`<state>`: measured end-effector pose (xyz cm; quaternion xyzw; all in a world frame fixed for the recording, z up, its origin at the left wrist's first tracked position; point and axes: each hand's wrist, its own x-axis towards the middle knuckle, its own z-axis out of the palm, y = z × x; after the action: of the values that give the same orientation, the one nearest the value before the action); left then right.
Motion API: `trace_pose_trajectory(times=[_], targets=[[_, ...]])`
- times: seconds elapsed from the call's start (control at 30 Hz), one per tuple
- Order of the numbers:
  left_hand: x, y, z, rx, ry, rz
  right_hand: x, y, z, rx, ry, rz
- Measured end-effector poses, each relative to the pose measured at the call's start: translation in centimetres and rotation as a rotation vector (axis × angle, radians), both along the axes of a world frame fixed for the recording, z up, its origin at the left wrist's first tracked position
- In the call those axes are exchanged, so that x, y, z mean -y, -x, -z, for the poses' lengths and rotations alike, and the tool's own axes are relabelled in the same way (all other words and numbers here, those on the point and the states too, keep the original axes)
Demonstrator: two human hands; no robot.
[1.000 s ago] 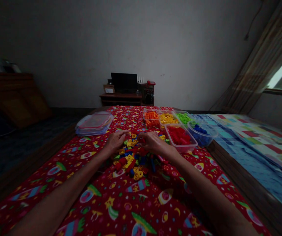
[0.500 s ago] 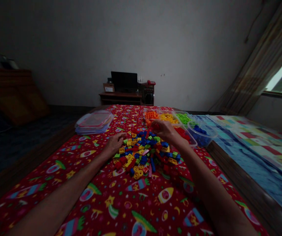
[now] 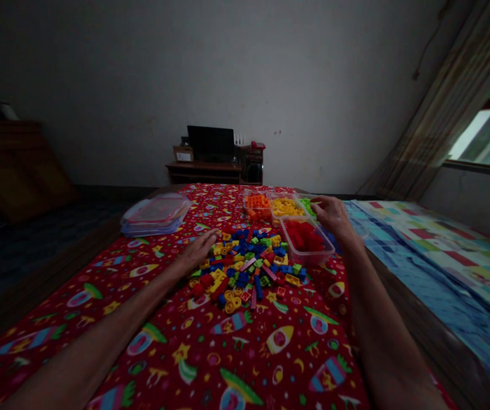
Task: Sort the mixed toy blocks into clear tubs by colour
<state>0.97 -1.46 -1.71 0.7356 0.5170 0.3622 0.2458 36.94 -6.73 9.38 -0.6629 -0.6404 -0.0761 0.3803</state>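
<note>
A mixed heap of toy building blocks [image 3: 245,265] in blue, red, yellow, green and pink lies on the red tablecloth. My left hand [image 3: 197,250] rests at the heap's left edge, fingers stretched out and holding nothing visible. Beyond the heap to the right, my right hand [image 3: 332,216] is over the side of the green blocks [image 3: 307,206]. Its fingers are curled together, and whatever is in them is hidden. Nearby are a clear box of red blocks [image 3: 304,234], yellow blocks [image 3: 286,206] and orange blocks [image 3: 257,203]. My right hand and forearm largely cover the tub of blue blocks.
Stacked clear plastic lids [image 3: 155,215] lie at the table's left side. A bed with a blue checked cover [image 3: 398,256] adjoins the table on the right. Against the far wall a monitor [image 3: 210,142] stands on a low cabinet [image 3: 204,171].
My right hand has moved right, from above the far edge of the heap to the green blocks; the red piece it held is no longer visible in it. My left hand stays by the heap.
</note>
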Motion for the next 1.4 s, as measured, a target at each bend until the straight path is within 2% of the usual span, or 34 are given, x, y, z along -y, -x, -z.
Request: trace_pose_trajectory(times=[0.13, 0.2, 0.33, 0.43, 0.53, 0.6, 0.73, 0.83, 0.97, 1.1, 1.2, 1.3, 1.4], targets=[[1.8, -2.3, -1.1, -0.031, 0.004, 0.188, 0.7, 1.1, -1.1, 0.033, -0.037, -0.01], [2.8, -3.2, -1.8, -0.094, -0.044, 0.25, 0.9, 1.7, -1.2, 0.047, -0.031, -0.039], [5.9, -5.1, -3.3, -0.334, -0.326, 0.381, 1.1, 2.9, -1.2, 0.08, -0.004, -0.081], [9.6, -7.3, -4.2, -0.545, -0.51, 0.618, 1.1, 3.7, -1.2, 0.134, 0.019, -0.106], [12.9, -10.1, -4.0, -0.633, -0.64, 0.811, 1.0, 4.3, -1.0, 0.177, 0.014, -0.121], [13.8, -11.7, -3.4, -0.678, -0.716, 0.857, 0.9, 4.6, -0.7, 0.204, 0.013, -0.115], [12.5, -13.9, -2.2, -0.752, -0.793, 0.796, 0.7, 4.8, -0.4, 0.265, 0.029, -0.107], [10.9, -14.1, -1.8, -0.778, -0.802, 0.743, 0.6, 4.9, -0.4, 0.271, 0.043, -0.11], [9.7, -12.5, -2.1, -0.801, -0.763, 0.682, 0.6, 5.1, -0.3, 0.273, 0.056, -0.105], [8.1, -9.9, -3.1, -0.845, -0.721, 0.594, 1.0, 5.8, -0.4, 0.29, 0.09, -0.109], [7.2, -9.2, -3.8, -0.826, -0.731, 0.549, 1.3, 6.3, -0.6, 0.299, 0.13, -0.116], [7.7, -11.1, -4.0, -0.775, -0.797, 0.638, 1.6, 6.5, -0.8, 0.305, 0.143, -0.115], [9.0, -14.8, -3.3, -0.726, -0.895, 0.866, 1.6, 6.4, -0.8, 0.315, 0.139, -0.1]])
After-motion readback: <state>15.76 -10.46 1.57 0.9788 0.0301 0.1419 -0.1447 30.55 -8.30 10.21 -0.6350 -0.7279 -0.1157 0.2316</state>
